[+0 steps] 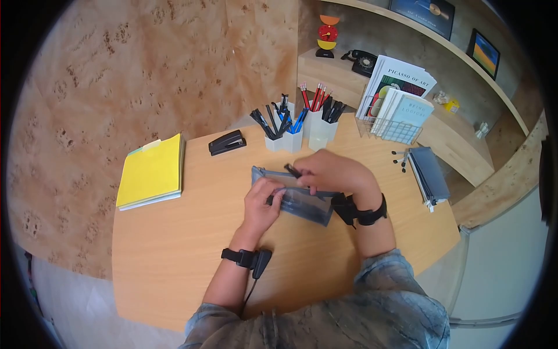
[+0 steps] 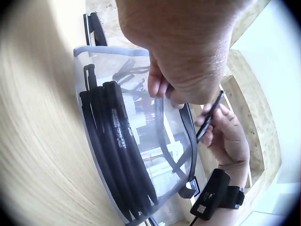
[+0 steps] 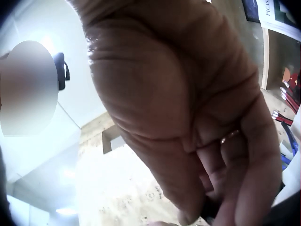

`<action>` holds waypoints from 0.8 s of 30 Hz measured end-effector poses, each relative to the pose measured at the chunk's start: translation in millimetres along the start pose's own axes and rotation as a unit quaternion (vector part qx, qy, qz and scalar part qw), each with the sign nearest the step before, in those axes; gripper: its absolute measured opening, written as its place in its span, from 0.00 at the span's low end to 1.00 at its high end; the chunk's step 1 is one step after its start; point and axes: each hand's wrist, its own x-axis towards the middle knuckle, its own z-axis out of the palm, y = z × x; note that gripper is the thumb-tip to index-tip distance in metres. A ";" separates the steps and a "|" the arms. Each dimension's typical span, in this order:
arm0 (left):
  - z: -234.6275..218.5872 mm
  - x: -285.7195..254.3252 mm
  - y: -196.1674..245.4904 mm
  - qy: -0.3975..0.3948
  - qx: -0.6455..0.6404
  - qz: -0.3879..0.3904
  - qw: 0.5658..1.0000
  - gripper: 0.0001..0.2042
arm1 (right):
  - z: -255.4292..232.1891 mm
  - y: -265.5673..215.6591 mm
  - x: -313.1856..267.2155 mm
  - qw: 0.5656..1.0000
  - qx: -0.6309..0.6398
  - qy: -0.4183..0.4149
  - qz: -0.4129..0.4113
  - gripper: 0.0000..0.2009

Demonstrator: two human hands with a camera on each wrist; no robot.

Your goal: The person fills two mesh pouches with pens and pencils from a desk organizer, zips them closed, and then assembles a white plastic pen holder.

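Observation:
My left hand (image 1: 261, 200) grips the upper edge of a see-through mesh pencil pouch (image 1: 311, 210) with grey trim on the desk. Its mouth gapes in the left wrist view, where several black pens (image 2: 117, 146) lie side by side inside. Above the pouch, my right hand (image 1: 334, 170) pinches one more black pen (image 2: 210, 117) between thumb and fingers, tilted over the opening. In the right wrist view the palm hides most of this pen.
White hexagonal holders (image 1: 283, 141) with pens and red pencils stand behind the pouch. A black stapler (image 1: 227, 142) and yellow folder (image 1: 152, 168) lie left. To the right are a wire rack (image 1: 388, 131) of books, black binder clips (image 1: 400, 161) and a grey pouch (image 1: 429, 174).

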 end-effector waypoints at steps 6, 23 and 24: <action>1.3 0.1 -3.6 0.010 -0.002 0.027 1.000 0.07 | -2.1 -1.1 0.1 0.996 -0.042 0.075 0.040 0.08; 0.5 -0.5 -0.6 0.007 -0.022 0.020 1.000 0.08 | 8.3 19.8 8.4 0.990 -0.123 0.069 -0.004 0.10; 0.7 -1.1 -1.0 0.006 -0.023 0.021 1.000 0.08 | 4.3 24.4 9.2 0.994 -0.020 0.103 0.007 0.09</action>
